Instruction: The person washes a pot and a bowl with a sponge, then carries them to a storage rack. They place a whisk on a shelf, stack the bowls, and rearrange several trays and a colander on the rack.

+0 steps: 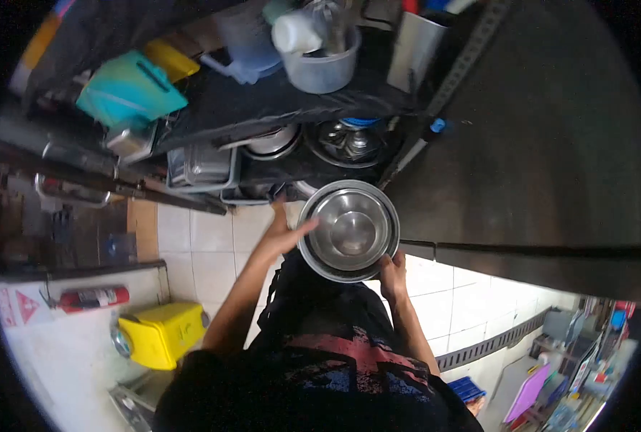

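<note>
Nested round metal bowls (352,236) are held in front of my body, a smaller one sitting inside a wider one. My right hand (393,275) grips the rim at the lower right, thumb on top. At the left side, my left hand (286,232) has its fingers apart, with the thumb reaching over the rim and a finger pointing toward the lower shelf. Just past that fingertip is a small dark object (277,191). The undersides of the bowls are hidden.
Ahead, a black shelf (241,108) carries a clear plastic tub (322,68) and a teal container (127,90). Below are a pot (273,142), plastic trays (204,164) and a pan of metalware (349,144). A dark panel (529,151) stands right; a yellow bin (163,335) is left.
</note>
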Demonstrator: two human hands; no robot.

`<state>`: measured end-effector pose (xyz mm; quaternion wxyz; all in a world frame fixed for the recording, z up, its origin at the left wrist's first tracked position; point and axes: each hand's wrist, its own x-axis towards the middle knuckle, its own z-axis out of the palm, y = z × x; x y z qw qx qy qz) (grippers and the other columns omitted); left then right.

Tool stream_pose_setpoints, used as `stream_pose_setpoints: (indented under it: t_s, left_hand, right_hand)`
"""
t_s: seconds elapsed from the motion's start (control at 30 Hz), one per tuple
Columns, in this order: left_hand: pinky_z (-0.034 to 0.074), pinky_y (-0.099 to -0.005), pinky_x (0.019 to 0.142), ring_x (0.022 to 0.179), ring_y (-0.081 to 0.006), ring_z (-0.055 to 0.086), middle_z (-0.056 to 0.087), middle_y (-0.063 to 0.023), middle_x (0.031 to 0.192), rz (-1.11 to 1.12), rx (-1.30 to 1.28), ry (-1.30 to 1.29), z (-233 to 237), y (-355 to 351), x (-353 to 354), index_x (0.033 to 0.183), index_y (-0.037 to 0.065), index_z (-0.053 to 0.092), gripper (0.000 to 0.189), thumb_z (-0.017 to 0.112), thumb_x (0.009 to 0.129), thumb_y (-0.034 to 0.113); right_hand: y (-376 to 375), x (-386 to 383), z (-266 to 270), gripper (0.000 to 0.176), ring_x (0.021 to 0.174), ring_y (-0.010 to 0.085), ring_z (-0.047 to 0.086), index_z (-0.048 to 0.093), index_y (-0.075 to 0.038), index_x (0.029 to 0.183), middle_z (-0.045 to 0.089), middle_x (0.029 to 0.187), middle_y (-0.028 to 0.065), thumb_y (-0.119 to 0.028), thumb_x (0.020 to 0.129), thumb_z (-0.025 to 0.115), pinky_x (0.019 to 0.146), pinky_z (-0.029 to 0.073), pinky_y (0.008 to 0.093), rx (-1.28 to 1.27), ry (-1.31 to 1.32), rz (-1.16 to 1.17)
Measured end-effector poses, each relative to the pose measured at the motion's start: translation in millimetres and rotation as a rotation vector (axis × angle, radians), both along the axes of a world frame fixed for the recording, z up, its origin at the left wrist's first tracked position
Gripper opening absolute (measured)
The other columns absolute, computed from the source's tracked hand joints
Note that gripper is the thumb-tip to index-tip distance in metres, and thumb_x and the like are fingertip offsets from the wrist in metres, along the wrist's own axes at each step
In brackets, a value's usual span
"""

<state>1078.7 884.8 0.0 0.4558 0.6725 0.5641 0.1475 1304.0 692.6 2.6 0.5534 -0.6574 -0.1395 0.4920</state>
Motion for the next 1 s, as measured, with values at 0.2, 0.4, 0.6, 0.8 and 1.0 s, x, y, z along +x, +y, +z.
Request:
stream_pose_setpoints:
  t_s: [0.2,0.4,0.6,0.8,1.0]
  left_hand:
    - [0.06,-0.0445,0.076,0.108,-0.0277,0.062,0.054,-0.0208,0.125,0.37,-0.829,-0.678,-37,-102,-92,0.139,-0.001,0.033,0.064,0.065,0.089,0.022]
    - [0.062,-0.0404,0.075,0.091,-0.0281,0.068,0.061,-0.019,0.109,0.743,-0.816,-0.638,-65,-133,-155,0.131,-0.007,0.041,0.051,0.057,0.085,0.008]
    - [0.057,-0.0427,0.073,0.085,-0.0237,0.063,0.054,-0.0085,0.098,0.95,-0.716,-0.773,-117,-179,-193,0.113,0.004,0.049,0.025,0.053,0.091,0.015]
    - [0.06,-0.0458,0.078,0.098,-0.0319,0.065,0.056,-0.0202,0.119,1.311,-0.587,-0.865,-126,-219,-189,0.129,-0.004,0.042,0.055,0.055,0.08,0.015]
    - [0.056,-0.0525,0.087,0.104,-0.0358,0.062,0.055,-0.0211,0.12,1.495,-0.607,-0.901,-152,-261,-173,0.13,-0.003,0.04,0.051,0.048,0.08,0.001]
  right_hand:
    - [52,-33,-17,0.047,0.106,0.0199,0.056,0.049,0.0,0.133,0.06,0.121,0.0116,-0.018,0.09,0.057,0.088,0.051,0.0358,-0.005,-0.02,0.462]
    - [124,-34,-64,0.057,0.11,0.0326,0.061,0.04,-0.004,0.142,0.059,0.125,0.0191,-0.033,0.094,0.052,0.07,0.061,0.0383,-0.229,0.193,0.866]
    - [259,-61,-78,0.051,0.1,0.0316,0.065,0.045,0.0,0.129,0.061,0.116,0.0215,-0.037,0.095,0.056,0.081,0.058,0.0421,0.007,-0.075,0.476]
    - [370,-149,-74,0.07,0.107,0.0379,0.06,0.029,-0.001,0.141,0.046,0.128,0.0308,-0.042,0.093,0.06,0.084,0.058,0.044,0.117,0.171,0.106]
    - [423,-164,-111,0.068,0.109,0.0436,0.059,0.026,0.008,0.138,0.052,0.118,0.0335,-0.032,0.092,0.059,0.097,0.052,0.0472,0.327,0.414,0.117]
